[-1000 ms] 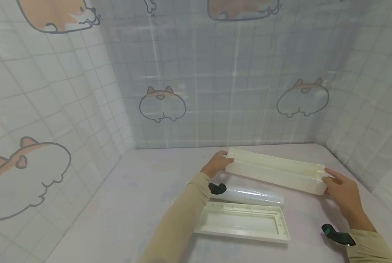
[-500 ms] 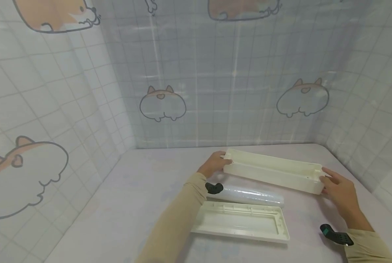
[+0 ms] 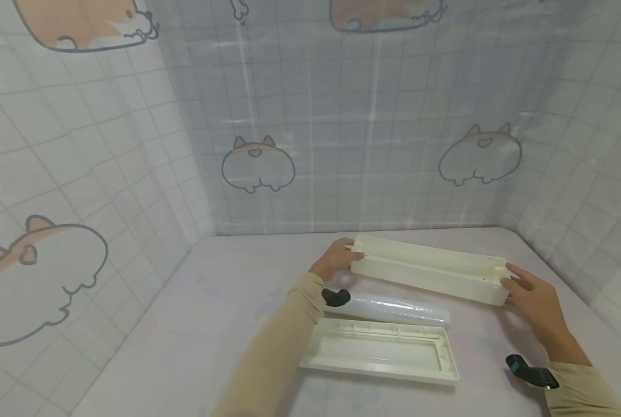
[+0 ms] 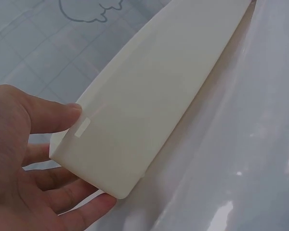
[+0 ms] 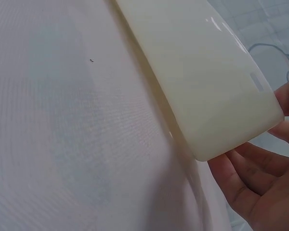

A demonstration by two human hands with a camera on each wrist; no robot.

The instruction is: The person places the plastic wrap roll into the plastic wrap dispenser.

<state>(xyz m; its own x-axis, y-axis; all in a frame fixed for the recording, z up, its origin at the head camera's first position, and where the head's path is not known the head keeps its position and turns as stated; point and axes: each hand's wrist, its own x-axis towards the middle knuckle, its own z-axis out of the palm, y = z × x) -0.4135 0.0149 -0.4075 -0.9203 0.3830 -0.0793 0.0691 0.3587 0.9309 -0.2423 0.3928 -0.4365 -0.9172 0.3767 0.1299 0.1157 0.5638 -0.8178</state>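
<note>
1. Long off-white box [image 3: 425,277]: open side up, right of centre toward the back of the table [image 3: 196,324]. Lies at a slant, left end farther from the person, right end nearer. Can't tell if any part of it touches the table.
2. Left hand [image 3: 336,259]: clamped on the box's left end. Left wrist view has the thumb on the outer wall beside a small slot [image 4: 82,127], other fingers round the end and lower corner.
3. Right hand [image 3: 539,304]: clamped on the box's right end, thumb near the top edge, fingertips at the lower corner. Right wrist view shows a similar slot near that end.
4. Clear plastic roll [image 3: 399,310]: lying on the table between box and tray, left end hidden by the left wrist.
5. Shallow off-white tray [image 3: 378,353]: flat on the table just in front of the roll, ribs along its inner edge; left end behind the left sleeve [image 3: 271,344].
6. Black curved piece [image 3: 532,372] at the right wrist, by the tan right sleeve [image 3: 579,385]; similar one at the left wrist.
7. Backdrop: gridded sheet [image 3: 342,116], cartoon animals printed on it.
</note>
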